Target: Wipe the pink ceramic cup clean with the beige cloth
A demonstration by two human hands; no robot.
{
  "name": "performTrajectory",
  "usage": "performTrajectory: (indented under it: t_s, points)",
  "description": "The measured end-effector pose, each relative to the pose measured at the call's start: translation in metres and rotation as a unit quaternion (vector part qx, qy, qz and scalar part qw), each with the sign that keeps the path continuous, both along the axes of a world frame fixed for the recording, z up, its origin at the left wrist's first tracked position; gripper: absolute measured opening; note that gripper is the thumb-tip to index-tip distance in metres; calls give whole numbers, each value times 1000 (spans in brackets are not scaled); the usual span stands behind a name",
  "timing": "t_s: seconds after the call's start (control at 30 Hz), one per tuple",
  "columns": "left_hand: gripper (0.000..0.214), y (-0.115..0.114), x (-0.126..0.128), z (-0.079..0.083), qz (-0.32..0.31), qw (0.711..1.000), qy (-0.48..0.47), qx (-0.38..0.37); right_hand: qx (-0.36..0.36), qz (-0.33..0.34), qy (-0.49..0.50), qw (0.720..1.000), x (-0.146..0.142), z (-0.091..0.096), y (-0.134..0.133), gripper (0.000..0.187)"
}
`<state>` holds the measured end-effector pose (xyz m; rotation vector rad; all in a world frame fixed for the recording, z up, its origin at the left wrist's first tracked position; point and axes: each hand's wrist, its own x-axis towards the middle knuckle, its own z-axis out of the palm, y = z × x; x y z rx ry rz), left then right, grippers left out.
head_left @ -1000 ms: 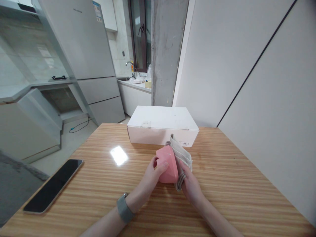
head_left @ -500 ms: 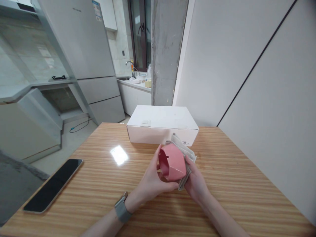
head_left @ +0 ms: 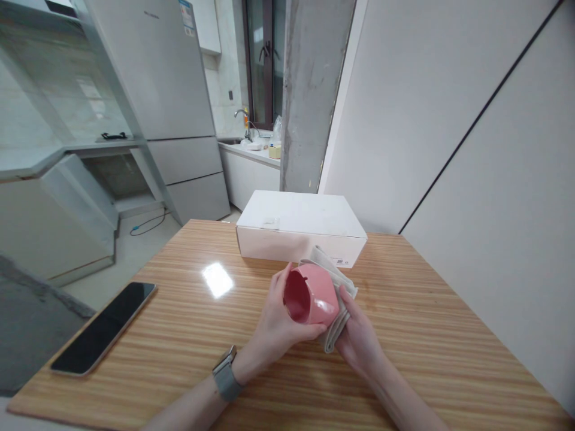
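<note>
My left hand [head_left: 279, 320] grips a pink faceted ceramic ashtray [head_left: 317, 296] from below and the side, its dark red hollow facing left toward me. My right hand [head_left: 359, 342] holds a folded grey-beige cloth [head_left: 333, 338] and presses it against the ashtray's right side. The cloth's upper end rises behind the ashtray. Both hands are a little above the wooden table [head_left: 426, 311], close to the front of a white cardboard box [head_left: 300, 220]. A grey-strapped watch [head_left: 226, 374] sits on my left wrist.
A black smartphone [head_left: 103, 328] lies face up on the table's left side. The table's far corner meets a white wall on the right. Behind the box stand a concrete pillar [head_left: 312, 90], a silver refrigerator [head_left: 153, 72] and a kitchen counter with a faucet [head_left: 242, 117].
My left hand has turned the ashtray so its hollow now faces me. The cloth has shifted around the ashtray's right side. The whole view has drifted slightly.
</note>
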<state>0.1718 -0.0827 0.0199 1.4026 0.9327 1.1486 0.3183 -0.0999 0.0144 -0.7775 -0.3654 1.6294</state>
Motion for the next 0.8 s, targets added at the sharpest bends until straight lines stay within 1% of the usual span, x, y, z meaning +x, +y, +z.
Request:
performTrajectory:
  t_s: [0.13,0.3,0.37,0.47,0.53,0.6,0.67,0.8]
  points:
    - [100,3,2,-3,3,996,-65,-63,19,12,-9,1000,1,-4,-2,43]
    - [90,8,3,-8,24,979,-124,-159,35,-2,-29,999,0,-12,-2,43]
    - [90,8,3,-8,20,975,-135,-175,31,-3,-26,999,0,-13,-1,41]
    - [104,5,4,-9,-11,976,-129,-175,21,-7,-12,1000,1,-11,1,38]
    - [115,3,4,-10,-33,976,-128,-175,21,2,-10,1000,4,-8,1,37]
    - [120,3,3,-11,-49,975,-131,-173,22,14,-9,1000,7,-5,2,37]
    - [120,3,2,-9,-48,979,-121,-158,19,13,-5,1000,10,-3,2,37]
    - [109,4,0,-1,-15,991,-76,-107,9,-7,-4,1000,10,-1,2,38]
